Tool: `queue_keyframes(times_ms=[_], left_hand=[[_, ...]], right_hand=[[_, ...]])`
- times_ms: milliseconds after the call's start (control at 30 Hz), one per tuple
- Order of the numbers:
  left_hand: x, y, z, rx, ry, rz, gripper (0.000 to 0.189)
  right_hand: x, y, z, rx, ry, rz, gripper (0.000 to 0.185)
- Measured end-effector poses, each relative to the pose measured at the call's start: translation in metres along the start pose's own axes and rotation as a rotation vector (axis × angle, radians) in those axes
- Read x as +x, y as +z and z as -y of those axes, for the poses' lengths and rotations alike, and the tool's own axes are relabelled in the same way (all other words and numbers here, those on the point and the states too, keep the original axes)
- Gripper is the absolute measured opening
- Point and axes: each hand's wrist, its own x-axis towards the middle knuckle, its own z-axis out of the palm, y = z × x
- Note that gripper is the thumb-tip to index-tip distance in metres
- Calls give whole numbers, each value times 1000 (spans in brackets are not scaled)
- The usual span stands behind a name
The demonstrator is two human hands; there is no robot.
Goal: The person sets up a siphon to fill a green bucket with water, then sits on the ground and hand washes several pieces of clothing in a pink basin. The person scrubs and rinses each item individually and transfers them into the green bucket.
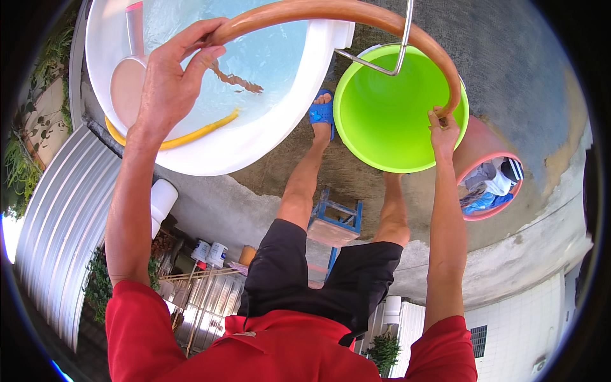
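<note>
My left hand (174,79) pinches one end of a thick brown hose (363,12) above a white tub (267,143) of water. The hose arches over to the right. Its other end is in the fingers of my right hand (444,131), over a bright green bucket (382,105). No water shows inside that bucket. A rippled brown streak (236,79) appears in the tub water below my left hand; I cannot tell whether it is a reflection. A pink long-handled dipper (126,88) is in the tub, partly behind my left hand. A yellow hose (205,131) crosses the tub's rim into the water.
A bent metal rod (401,52) crosses in front of the green bucket. Clothes (491,179) fill a pink bucket (482,138) at the right. A blue-framed stool (334,231) stands between my legs. My foot in a blue slipper (322,113) is between tub and bucket.
</note>
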Motion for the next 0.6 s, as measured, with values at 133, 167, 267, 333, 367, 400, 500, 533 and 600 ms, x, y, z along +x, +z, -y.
queue_keyframes(times_ms=[133,167,267,333,367,400,500,533,600], left_hand=[[-13,-18,19,174,-63,-39,34],[-14,-23,18,250,-74,-19,32],[-14,-29,25,318,-157,3,28],[-13,-28,24,363,-262,-3,30],[-12,-24,18,368,-241,-30,32],[-12,-20,9,373,-220,-57,34],[-8,-14,-8,313,-166,-88,39],[-6,-12,-11,279,-146,-91,41],[-1,-4,-39,244,-54,-98,45]], right_hand=[[-16,7,36,-55,-2,46,28],[-18,7,43,-41,-10,46,29],[-24,4,65,4,-37,48,32],[-30,2,76,10,-73,44,34],[-33,2,80,11,-109,36,34],[-35,0,82,11,-144,28,33],[-37,-8,71,-95,-85,54,34],[-36,-10,65,-134,-56,58,35],[-34,-10,54,-127,-144,9,35]])
